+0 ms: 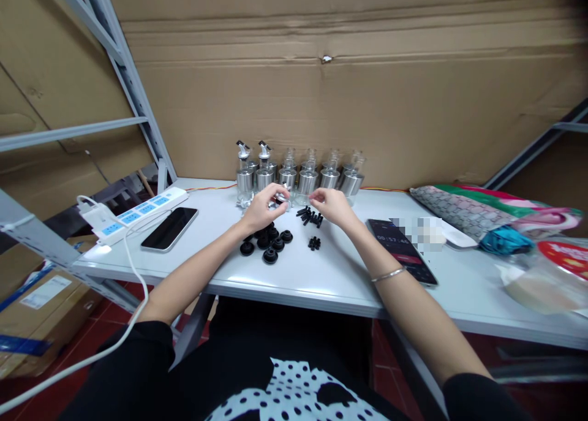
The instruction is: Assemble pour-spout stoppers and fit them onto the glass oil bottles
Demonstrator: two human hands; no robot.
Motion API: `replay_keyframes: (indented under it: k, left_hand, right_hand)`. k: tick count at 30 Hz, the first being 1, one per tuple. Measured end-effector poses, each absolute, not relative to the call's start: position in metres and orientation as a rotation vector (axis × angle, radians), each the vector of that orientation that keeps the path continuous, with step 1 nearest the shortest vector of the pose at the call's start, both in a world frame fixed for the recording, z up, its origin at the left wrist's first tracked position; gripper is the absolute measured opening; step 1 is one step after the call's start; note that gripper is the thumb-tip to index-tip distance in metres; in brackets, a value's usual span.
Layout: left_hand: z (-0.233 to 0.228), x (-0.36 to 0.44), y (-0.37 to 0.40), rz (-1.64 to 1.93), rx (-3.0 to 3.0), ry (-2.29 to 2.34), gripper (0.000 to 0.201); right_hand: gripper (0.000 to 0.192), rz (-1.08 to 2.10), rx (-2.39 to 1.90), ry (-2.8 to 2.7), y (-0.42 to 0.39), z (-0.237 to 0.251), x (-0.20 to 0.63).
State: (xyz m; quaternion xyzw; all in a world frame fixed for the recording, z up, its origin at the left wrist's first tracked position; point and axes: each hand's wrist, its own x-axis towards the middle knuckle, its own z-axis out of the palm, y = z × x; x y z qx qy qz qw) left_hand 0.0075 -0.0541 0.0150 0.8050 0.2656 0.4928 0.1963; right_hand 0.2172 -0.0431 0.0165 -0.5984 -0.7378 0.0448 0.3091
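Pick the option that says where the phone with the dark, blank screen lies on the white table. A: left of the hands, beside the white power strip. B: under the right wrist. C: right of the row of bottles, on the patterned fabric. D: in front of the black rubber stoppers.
A: the dark-screened phone lies left of the left hand, just beside the white power strip.
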Motion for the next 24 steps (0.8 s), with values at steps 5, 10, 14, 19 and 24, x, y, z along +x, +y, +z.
replay_keyframes:
  k: [5, 10, 14, 19, 24]
  left_hand:
    - [0.014, 0.010, -0.047, 1.474, 1.833, 0.885, 0.011]
    - [0.011, 0.008, -0.037, 1.468, 1.665, 0.938, 0.012]
    - [0.013, 0.009, -0.038, 1.388, 1.565, 0.956, 0.017]
    - [0.015, 0.010, -0.041, 1.298, 1.439, 0.942, 0.017]
    - [0.011, 0.009, -0.039, 1.324, 1.432, 0.943, 0.013]
  right_hand:
    - [0.012, 0.145, -1.835, -2.057, -0.036, 0.009, 0.229]
    - [0.013, 0.106, -1.827, -2.114, -0.038, 0.005, 0.222]
    - [0.021, -0.141, -1.711, -2.273, -0.043, -0.003, 0.212]
    - [0.027, -0.201, -1.614, -2.450, -0.045, -0.006, 0.204]
    - [0.024, -0.148, -1.550, -2.500, -0.044, -0.002, 0.205]
